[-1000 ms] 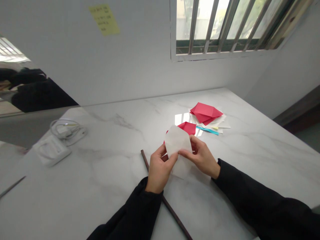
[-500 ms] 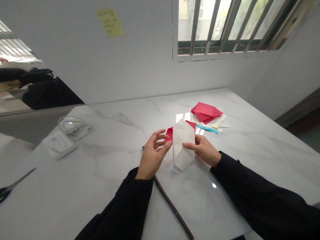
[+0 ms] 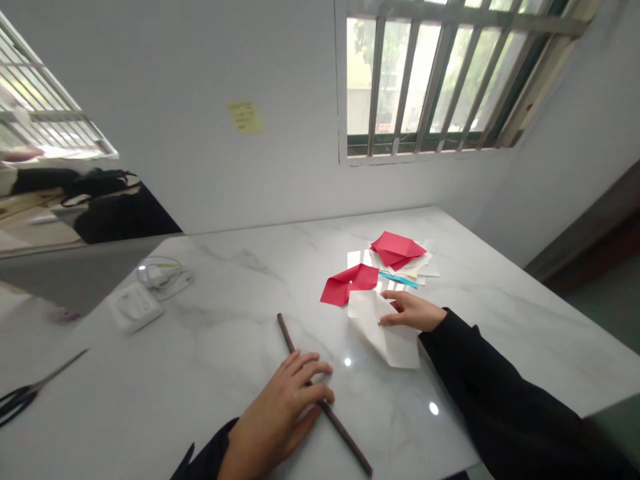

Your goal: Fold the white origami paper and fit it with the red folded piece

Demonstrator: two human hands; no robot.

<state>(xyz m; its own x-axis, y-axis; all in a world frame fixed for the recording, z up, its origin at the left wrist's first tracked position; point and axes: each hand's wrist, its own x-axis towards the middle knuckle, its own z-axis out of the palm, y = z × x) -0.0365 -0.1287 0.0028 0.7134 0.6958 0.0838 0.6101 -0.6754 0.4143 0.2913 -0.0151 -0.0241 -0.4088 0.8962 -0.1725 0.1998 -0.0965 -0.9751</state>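
Observation:
A folded white paper pinwheel (image 3: 369,327) with a small pin at its middle is pinched by my right hand (image 3: 413,311), thumb beside the pin. Just beyond it lies a red paper pinwheel (image 3: 345,285), also with a pin, partly covered by the white one. My left hand (image 3: 285,403) reaches over a thin dark brown stick (image 3: 345,435) that lies slantwise on the table. Its fingers are spread across the stick with the thumb apart, and they hide the stick's middle. Whether they grip it is unclear.
Behind the pinwheels is a pile of red folded paper (image 3: 397,248) over white sheets, with a blue strip (image 3: 399,279). Scissors (image 3: 37,388), a white box (image 3: 134,308) and a coiled white cable (image 3: 167,277) are at the left. The marble table (image 3: 215,347) meets the wall.
My left hand has moved from beside the white pinwheel down to the stick. The right hand has tilted the white pinwheel lower, uncovering more of the red one. The view has tipped upward.

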